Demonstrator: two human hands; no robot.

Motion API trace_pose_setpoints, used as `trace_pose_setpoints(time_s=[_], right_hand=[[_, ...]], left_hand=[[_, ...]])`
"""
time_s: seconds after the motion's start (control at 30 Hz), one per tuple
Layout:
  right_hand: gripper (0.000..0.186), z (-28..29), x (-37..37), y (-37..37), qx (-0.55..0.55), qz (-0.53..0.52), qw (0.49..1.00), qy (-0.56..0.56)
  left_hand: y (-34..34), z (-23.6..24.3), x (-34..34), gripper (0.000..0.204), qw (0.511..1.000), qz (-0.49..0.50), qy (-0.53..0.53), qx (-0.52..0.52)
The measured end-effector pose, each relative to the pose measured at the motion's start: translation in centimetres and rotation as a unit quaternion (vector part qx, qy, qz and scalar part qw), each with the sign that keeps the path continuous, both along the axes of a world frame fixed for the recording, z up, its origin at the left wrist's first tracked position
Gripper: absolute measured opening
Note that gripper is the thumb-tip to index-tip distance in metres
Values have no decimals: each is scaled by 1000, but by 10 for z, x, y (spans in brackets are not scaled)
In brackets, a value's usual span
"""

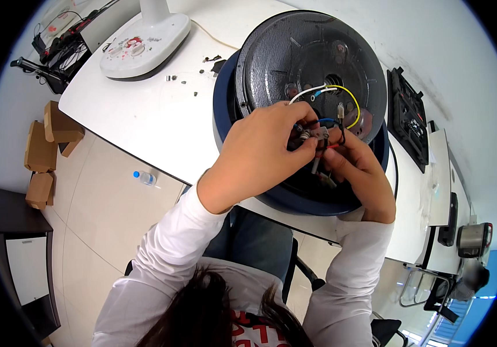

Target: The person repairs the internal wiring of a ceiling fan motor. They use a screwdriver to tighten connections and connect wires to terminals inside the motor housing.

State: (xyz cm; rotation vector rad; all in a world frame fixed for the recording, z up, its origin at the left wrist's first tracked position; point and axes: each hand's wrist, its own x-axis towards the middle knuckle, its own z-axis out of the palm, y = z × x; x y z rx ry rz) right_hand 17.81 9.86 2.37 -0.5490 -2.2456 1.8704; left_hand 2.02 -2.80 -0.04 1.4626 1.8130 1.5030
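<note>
In front of me a dark round metal housing [271, 52] stands tilted up, resting in a wide dark-blue round shell [223, 98] on the table. A yellow wire [357, 104], a white wire [303, 92] and a blue-sleeved ring terminal [318, 93] come out by a hole in its face. Over the opening, my left hand [254, 153] closes its thumb and fingers on a small metal part with wires [319, 133]. Close against it, my right hand [358, 168] has its fingers curled around the same part from the right. Red and blue wires show between the hands. My fingers hide much of the part.
On the white table [144, 115] stands a white round-cornered base [144, 49], with several small metal pieces [183, 82] nearby. An open black tool case [407, 115] lies at right. Cardboard boxes [40, 144], a water bottle [144, 178] and a dark cabinet [20, 217] are at left.
</note>
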Motion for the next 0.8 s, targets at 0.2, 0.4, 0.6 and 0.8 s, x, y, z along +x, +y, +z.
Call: trace_pose_setpoints(time_s=[0.2, 0.4, 0.6, 0.8], right_hand=[[15, 16, -8, 20, 25, 61, 991, -119], [16, 41, -26, 34, 87, 148, 964, -201], [17, 55, -45, 46, 69, 196, 938, -276], [18, 53, -43, 44, 47, 175, 945, -274]], left_hand=[[1, -2, -3, 26, 999, -17, -21, 24], [-2, -3, -5, 24, 999, -20, 10, 41], [2, -7, -7, 26, 997, -7, 40, 65], [-1, -7, -6, 28, 996, 0, 51, 75]])
